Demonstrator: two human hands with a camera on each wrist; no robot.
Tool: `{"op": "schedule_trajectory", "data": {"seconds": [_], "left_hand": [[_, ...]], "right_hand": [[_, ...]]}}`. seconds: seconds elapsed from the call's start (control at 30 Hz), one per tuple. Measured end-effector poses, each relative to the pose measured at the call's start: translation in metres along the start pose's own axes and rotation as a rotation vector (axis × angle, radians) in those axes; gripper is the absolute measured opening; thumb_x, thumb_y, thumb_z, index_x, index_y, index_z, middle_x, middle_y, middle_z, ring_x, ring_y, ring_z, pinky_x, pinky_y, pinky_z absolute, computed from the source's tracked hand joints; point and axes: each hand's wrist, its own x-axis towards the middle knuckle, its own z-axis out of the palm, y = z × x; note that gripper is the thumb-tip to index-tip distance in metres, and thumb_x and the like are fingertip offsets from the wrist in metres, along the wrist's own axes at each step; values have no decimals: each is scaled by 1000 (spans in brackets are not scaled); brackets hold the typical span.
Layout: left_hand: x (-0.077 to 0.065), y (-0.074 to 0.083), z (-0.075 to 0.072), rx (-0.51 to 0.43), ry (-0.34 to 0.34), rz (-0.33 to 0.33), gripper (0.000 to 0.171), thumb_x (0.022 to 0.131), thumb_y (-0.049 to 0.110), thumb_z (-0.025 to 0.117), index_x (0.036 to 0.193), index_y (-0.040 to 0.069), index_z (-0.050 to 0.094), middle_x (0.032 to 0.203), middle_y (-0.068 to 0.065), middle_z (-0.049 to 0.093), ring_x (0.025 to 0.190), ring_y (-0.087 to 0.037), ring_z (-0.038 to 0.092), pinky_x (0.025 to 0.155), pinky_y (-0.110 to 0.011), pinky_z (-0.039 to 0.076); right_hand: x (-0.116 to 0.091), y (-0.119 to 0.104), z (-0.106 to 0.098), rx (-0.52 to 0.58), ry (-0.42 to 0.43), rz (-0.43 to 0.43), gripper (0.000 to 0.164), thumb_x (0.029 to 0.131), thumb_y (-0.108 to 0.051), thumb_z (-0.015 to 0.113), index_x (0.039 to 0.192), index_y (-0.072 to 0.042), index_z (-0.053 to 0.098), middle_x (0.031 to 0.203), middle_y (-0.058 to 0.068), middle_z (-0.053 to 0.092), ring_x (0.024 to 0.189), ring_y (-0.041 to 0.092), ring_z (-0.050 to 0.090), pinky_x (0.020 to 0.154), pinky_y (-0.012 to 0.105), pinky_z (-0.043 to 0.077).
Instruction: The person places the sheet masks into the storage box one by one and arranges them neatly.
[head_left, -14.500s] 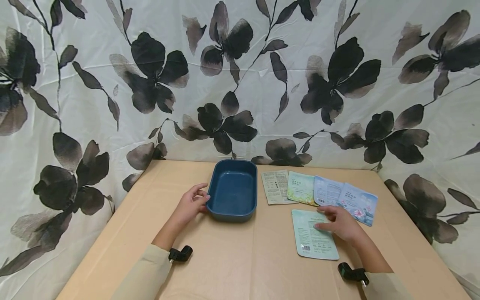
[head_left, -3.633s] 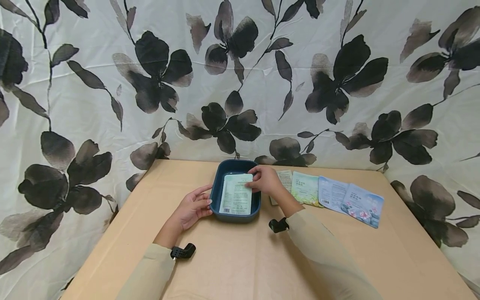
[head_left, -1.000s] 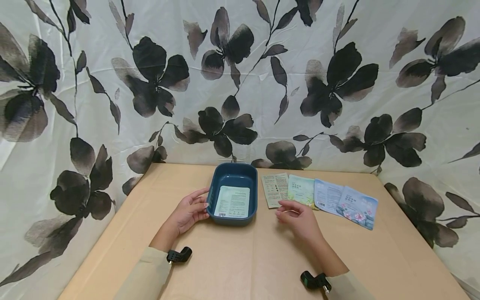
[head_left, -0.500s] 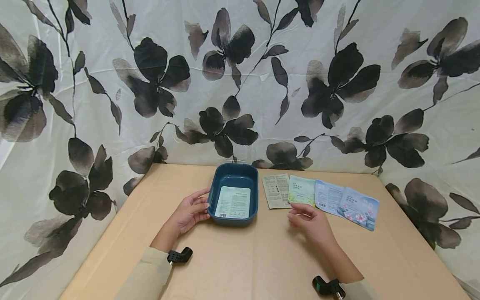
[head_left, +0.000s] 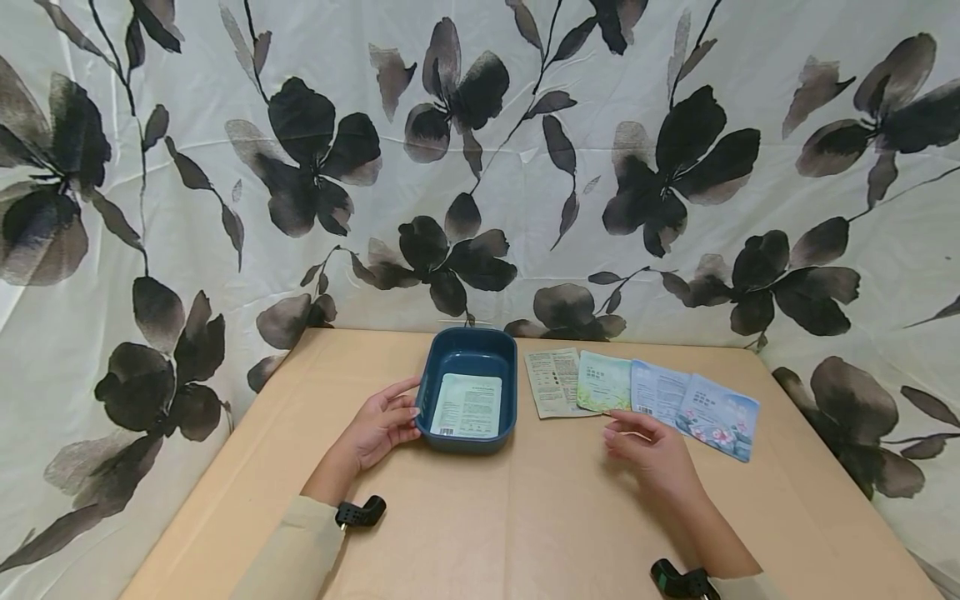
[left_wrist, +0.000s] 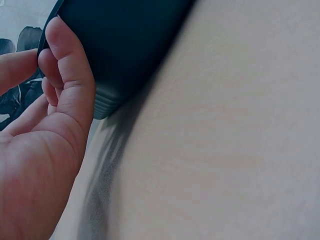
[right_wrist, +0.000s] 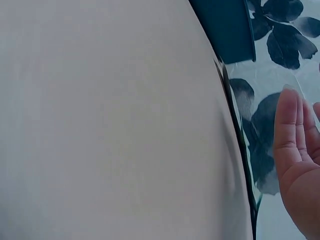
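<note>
A deep blue rectangular tray (head_left: 467, 354) stands at the back middle of the table. Flat inside it lies a pale green printed sachet (head_left: 467, 406), which looks like a sheet-mask packet. My left hand (head_left: 378, 429) rests its relaxed fingers against the tray's left wall; in the left wrist view the fingertips (left_wrist: 59, 37) are right at the rim. My right hand (head_left: 652, 454) hovers with loosely bent fingers just in front of the row of packets, holding nothing. That row has a beige printed packet (head_left: 553, 383), a green one (head_left: 603, 379), a blue text-side one (head_left: 658, 387) and a blue floral one (head_left: 717, 417).
The light wooden table (head_left: 525, 533) reaches back to a white curtain (head_left: 555, 50) with dark flower prints. Neighbouring packets in the row overlap at their edges. Black wrist cameras sit on both wrists.
The green sachet, earlier on the table, was carried by my right hand into the tray and released. The right hand has since drawn away rightward; my left hand stays at the tray.
</note>
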Motion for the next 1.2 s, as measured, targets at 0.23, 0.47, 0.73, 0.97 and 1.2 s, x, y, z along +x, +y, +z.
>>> {"op": "schedule_trajectory", "data": {"seconds": [0.23, 0.47, 0.73, 0.97, 1.2], "left_hand": [[0, 0, 2, -10, 21, -17, 66, 100, -3, 58, 160, 10, 33, 109, -7, 61, 75, -13, 67, 77, -30, 63], [2, -3, 0, -16, 11, -3, 69, 99, -1, 61, 160, 8, 31, 107, -7, 62, 76, -13, 67, 76, -30, 63], [0, -5, 0, -24, 21, -13, 68, 99, -2, 60, 160, 9, 32, 103, -4, 62, 75, -13, 68, 77, -30, 63], [0, -5, 2, -23, 29, -20, 66, 99, -2, 59, 159, 10, 34, 105, -5, 63, 75, -14, 69, 76, -30, 63], [1, -1, 1, -11, 36, -13, 66, 99, -2, 60, 159, 11, 35, 107, -8, 63, 75, -14, 68, 76, -31, 63]], "right_hand": [[-4, -1, -19, -3, 51, 6, 58, 91, -20, 79, 139, 5, 57, 103, -8, 70, 90, 16, 74, 79, 27, 62], [-8, -1, -41, 10, 81, -36, 47, 93, -18, 77, 134, -2, 64, 102, -11, 71, 90, 15, 74, 78, 25, 62], [-10, 5, -57, 80, 124, -66, 44, 92, -11, 76, 133, -1, 65, 100, -12, 74, 88, 10, 74, 77, 25, 62], [-13, 10, -73, 144, 160, -78, 33, 91, -6, 76, 124, -9, 72, 98, -12, 75, 85, 7, 74, 75, 24, 62], [-10, 10, -89, 149, 211, -113, 35, 90, -3, 76, 124, -6, 71, 101, -14, 76, 83, 4, 73, 72, 22, 61]]}}
